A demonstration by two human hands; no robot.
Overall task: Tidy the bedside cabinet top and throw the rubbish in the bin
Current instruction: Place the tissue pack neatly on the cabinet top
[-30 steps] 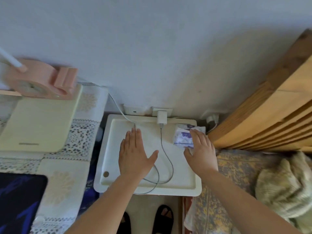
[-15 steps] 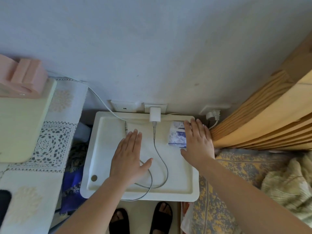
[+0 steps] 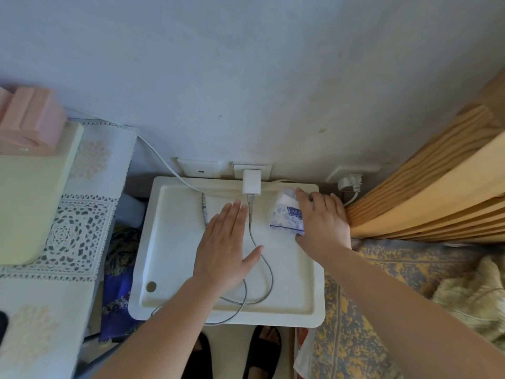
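The white bedside cabinet top [image 3: 169, 258] has a raised rim and stands against the wall. A small blue-and-white tissue pack [image 3: 285, 217] lies at its back right corner. My right hand [image 3: 322, 222] lies over the pack's right side, fingers curled on it. Flat on the middle of the top rests my left hand [image 3: 226, 250], fingers together, covering part of a grey cable [image 3: 266, 269]. The cable runs from a white charger [image 3: 251, 182] plugged into the wall socket. A second cable end [image 3: 204, 210] lies left of my fingers.
A table with a lace cloth [image 3: 71, 231] stands to the left, carrying a pale green board [image 3: 30, 187] and a pink object [image 3: 30, 121]. The wooden bed frame [image 3: 426, 198] and patterned bedding [image 3: 382, 269] are on the right. My sandalled feet [image 3: 262, 348] show below the cabinet.
My right hand slid further over the tissue pack toward the back right corner. My left hand stayed flat on the cable. The view shifted slightly left to right.
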